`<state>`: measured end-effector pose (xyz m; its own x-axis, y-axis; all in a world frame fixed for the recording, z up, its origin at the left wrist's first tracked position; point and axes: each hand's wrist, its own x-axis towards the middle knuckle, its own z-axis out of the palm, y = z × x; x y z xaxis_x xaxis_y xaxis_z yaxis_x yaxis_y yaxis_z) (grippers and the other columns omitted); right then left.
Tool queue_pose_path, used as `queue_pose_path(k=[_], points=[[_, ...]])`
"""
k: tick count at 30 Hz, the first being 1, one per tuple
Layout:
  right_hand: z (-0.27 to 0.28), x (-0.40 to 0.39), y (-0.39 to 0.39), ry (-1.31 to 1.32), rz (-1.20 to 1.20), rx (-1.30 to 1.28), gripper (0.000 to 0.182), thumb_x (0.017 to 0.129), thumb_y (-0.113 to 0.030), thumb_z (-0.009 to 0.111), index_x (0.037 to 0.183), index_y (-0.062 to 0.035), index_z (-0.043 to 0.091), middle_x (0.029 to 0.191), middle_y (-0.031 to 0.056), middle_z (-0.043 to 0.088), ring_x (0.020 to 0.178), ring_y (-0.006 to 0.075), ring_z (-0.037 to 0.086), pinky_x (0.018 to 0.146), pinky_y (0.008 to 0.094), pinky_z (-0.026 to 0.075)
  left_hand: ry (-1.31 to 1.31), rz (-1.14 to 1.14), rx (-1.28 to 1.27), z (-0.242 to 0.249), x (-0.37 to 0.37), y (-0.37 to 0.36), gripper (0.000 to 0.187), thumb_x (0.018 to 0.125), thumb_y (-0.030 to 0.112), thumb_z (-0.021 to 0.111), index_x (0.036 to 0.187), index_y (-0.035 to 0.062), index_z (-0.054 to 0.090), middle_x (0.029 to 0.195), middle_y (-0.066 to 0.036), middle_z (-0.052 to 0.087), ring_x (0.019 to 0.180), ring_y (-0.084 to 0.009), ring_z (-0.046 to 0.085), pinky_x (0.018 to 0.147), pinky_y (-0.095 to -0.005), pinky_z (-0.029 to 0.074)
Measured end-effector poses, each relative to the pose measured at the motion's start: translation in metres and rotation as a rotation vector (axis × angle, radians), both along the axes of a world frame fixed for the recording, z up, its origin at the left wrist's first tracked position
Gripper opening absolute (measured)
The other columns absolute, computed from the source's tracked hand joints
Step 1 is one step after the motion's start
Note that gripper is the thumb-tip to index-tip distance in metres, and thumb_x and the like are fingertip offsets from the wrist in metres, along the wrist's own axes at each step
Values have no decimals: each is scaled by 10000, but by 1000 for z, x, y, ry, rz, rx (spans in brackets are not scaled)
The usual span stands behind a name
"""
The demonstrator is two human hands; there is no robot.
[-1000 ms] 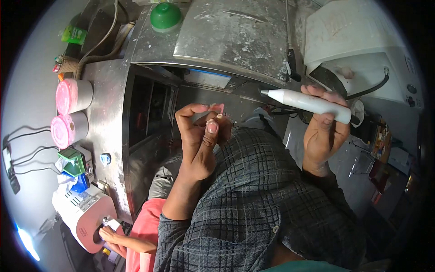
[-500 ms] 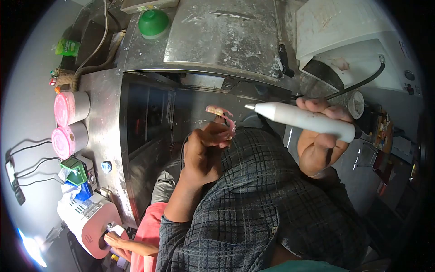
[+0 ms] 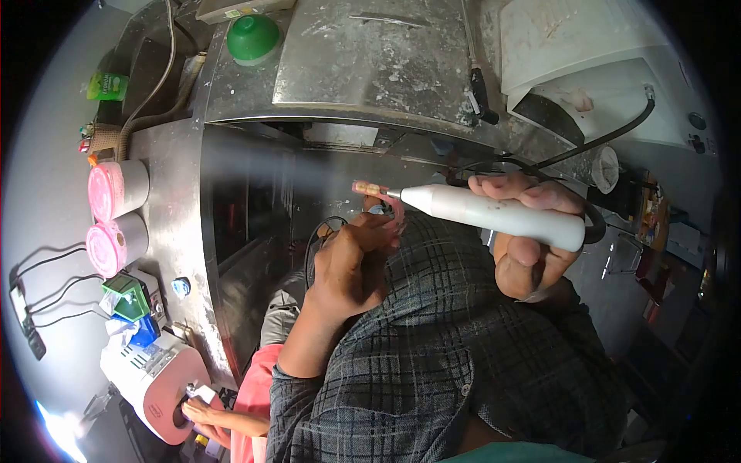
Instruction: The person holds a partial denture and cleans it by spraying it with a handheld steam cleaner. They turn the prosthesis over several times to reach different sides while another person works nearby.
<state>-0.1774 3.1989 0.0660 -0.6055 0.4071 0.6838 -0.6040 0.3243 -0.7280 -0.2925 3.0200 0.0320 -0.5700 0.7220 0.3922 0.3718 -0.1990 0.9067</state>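
My left hand (image 3: pixel 351 266) is closed around a denture (image 3: pixel 397 214), its pink base and pale teeth jutting up past the fingers. In my right hand (image 3: pixel 532 231) is a thick white handpiece (image 3: pixel 478 212) with a narrow metal tip, gripped with the fingers on top and the thumb below. The tip points left, right at the toothed upper end of the denture. A pale, misty streak (image 3: pixel 262 158) stretches leftward from there, over the dark opening under the bench. Part of the denture is hidden behind my left fingers.
A stained metal bench (image 3: pixel 355 65) with a green bowl (image 3: pixel 253 38) lies ahead. Two pink-lidded tubs (image 3: pixel 116 245) stand at left. Another person's hand (image 3: pixel 202 413) reaches into a pink-and-white machine (image 3: pixel 158 386). A dark hose (image 3: pixel 602 145) hangs at right.
My right hand has moved the handpiece left and slightly down, bringing its tip from a gap to the denture's teeth. The misty streak is brighter. My left hand has shifted slightly.
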Motion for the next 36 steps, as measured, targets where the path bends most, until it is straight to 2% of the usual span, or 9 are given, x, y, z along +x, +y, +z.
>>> queue_pose_path(k=[4, 6, 8, 11, 21, 23, 27, 31, 36], points=[[-4, -2, -6, 27, -36, 32, 496, 922, -224, 607, 1180, 118, 357, 1099, 294, 553, 1007, 382, 630, 871, 481, 550, 77, -17, 1, -1, -3, 2, 343, 671, -228, 590, 970, -64, 547, 886, -221, 650, 785, -299, 679, 699, -310, 533], [3, 0, -5, -126, -12, 80, 453, 944, -292, 567, 1155, 62, 380, 1061, 309, 579, 986, 344, 634, 853, 470, 554, 107, -11, 6, 1, -3, 3, 352, 669, -224, 593, 979, -62, 551, 895, -219, 652, 784, -299, 680, 695, -311, 531], [-1, -1, -7, -105, -42, 73, 445, 944, -286, 568, 1149, 64, 384, 1055, 310, 583, 981, 344, 636, 856, 470, 551, 185, 29, -27, 7, -5, 3, 230, 757, -235, 499, 939, -96, 520, 780, -171, 620, 718, -204, 634, 665, -270, 518], [-1, 0, -10, -113, -78, 62, 438, 944, -282, 571, 1141, 66, 391, 1041, 310, 590, 973, 345, 639, 859, 471, 548, 202, 59, -67, 5, -6, 0, 230, 760, -237, 499, 935, -89, 524, 774, -170, 622, 681, -190, 631, 649, -260, 516], [8, 2, -6, -85, -52, 59, 464, 947, -320, 554, 1161, 51, 374, 1072, 299, 584, 1034, 337, 620, 884, 463, 540, 233, -10, 19, -12, -9, 0, 318, 752, -244, 493, 995, -39, 517, 856, -209, 627, 665, -211, 630, 586, -274, 520], [8, 3, -5, -60, -35, 38, 472, 945, -329, 551, 1173, 43, 370, 1083, 292, 580, 1050, 330, 613, 896, 459, 538, 156, -9, 116, -19, -9, -1, 355, 657, -182, 637, 958, -13, 554, 902, -201, 644, 761, -314, 669, 654, -333, 546], [10, 6, -9, -19, 10, -53, 494, 934, -344, 555, 1209, 19, 365, 1105, 277, 574, 1074, 312, 602, 921, 451, 532, 187, 9, 157, -24, -7, -5, 342, 652, -183, 645, 928, -7, 545, 898, -206, 644, 747, -308, 670, 671, -333, 561], [12, 10, -10, -71, 13, -73, 511, 920, -358, 573, 1220, 3, 372, 1121, 262, 575, 1079, 311, 600, 932, 450, 525, 252, -57, 283, -16, -11, -3, 258, 669, -139, 654, 858, -17, 528, 873, -212, 633, 728, -318, 666, 716, -412, 579], [12, 11, -9, 23, 171, -176, 525, 900, -322, 605, 1243, 2, 374, 1167, 252, 566, 1150, 326, 561, 962, 456, 507, 253, -90, 335, -18, -7, -3, 208, 682, -93, 661, 818, -33, 517, 837, -219, 618, 721, -336, 660, 749, -486, 572]])
